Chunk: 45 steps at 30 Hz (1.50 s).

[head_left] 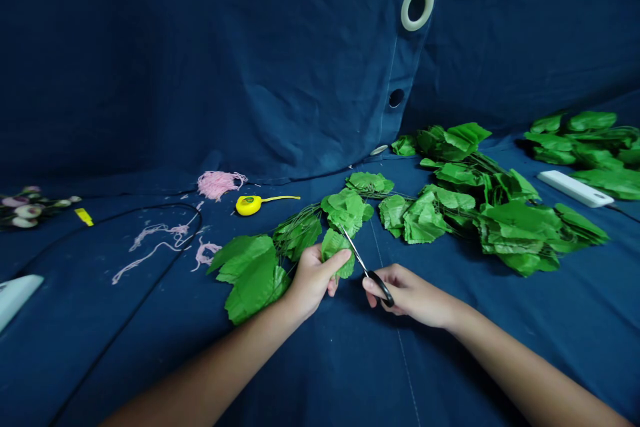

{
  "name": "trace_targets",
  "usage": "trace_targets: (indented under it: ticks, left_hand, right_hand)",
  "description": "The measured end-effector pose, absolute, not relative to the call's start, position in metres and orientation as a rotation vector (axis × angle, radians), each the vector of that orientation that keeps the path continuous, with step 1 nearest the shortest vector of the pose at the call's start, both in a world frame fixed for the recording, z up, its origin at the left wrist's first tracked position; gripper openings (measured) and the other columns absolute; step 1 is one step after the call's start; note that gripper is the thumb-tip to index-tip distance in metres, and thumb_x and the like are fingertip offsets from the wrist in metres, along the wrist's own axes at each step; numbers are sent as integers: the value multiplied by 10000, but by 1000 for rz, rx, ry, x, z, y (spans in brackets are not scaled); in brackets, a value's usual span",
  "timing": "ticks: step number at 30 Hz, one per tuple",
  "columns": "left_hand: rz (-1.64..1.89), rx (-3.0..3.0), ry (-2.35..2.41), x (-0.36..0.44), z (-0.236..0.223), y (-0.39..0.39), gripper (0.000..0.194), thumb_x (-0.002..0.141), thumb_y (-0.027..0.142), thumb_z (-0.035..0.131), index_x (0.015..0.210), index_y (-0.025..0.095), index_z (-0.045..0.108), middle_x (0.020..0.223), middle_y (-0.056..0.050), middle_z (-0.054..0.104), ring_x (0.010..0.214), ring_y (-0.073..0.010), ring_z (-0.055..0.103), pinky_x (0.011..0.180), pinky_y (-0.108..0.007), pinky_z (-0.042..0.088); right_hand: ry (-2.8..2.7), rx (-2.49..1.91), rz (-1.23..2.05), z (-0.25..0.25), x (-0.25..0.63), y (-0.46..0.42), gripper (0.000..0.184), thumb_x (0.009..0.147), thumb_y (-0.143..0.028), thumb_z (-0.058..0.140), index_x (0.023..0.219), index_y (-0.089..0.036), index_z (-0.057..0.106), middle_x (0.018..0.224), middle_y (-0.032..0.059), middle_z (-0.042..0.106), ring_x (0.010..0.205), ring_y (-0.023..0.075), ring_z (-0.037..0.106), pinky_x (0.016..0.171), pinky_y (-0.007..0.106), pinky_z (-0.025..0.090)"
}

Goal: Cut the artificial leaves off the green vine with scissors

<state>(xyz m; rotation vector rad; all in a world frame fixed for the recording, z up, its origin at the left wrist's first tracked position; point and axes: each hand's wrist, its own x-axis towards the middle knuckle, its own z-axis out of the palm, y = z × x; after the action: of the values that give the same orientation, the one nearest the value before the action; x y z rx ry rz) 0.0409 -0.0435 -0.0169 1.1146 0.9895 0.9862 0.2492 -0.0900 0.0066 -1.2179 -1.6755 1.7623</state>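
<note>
Green artificial leaf pinched in my left hand, just beside scissors.
My right hand grips their black handles, the narrow blades reaching along the leaf, above blue cloth.

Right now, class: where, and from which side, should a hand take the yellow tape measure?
Pinch the round body of the yellow tape measure from above: it lies flat on the blue cloth, and the strip running right looks too slender to hold.
</note>
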Motion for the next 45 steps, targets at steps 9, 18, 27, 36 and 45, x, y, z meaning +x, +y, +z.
trace_targets:
  ticks: [9,18,27,36,45]
  left_hand:
    - [984,1117,993,41,-16,-44,410,787,471,809,728,174,534,448,81,436,326,-61,391,330,-172,322]
    - [986,1108,995,41,-17,-44,415,771,463,818,713,176,524,445,84,434,319,-56,382,326,-170,320]
    - [979,1122,981,40,-19,-43,421,776,459,817,698,180,512,437,84,434,314,-55,383,329,-171,319]
    - [975,1120,970,39,-20,-42,414,783,455,817,705,183,514,428,87,421,312,-61,382,325,-173,320]
    - [977,1109,966,39,-20,-42,418,776,454,822,705,178,516,438,85,434,313,-59,385,315,-169,318]
  right_hand:
    - [-1679,-1217,1765,7,249,-90,637,926,-723,562,852,-93,621,576,-43,357,525,40,313,499,148,254]
    - [-1667,-1210,1771,5,250,-90,637,924,-723,565,860,-92,623,586,-45,358,531,37,311,507,146,268]
    - [-1655,-1190,1777,5,249,-89,626,931,-713,564,853,-94,615,577,-46,359,519,38,318,497,149,256]
    - [-1671,-1208,1771,7,251,-90,617,943,-701,557,855,-93,620,584,-42,367,523,38,328,499,148,255]
    - [-1672,-1185,1778,3,250,-89,592,944,-674,582,851,-91,628,580,-44,361,523,33,319,490,134,247]
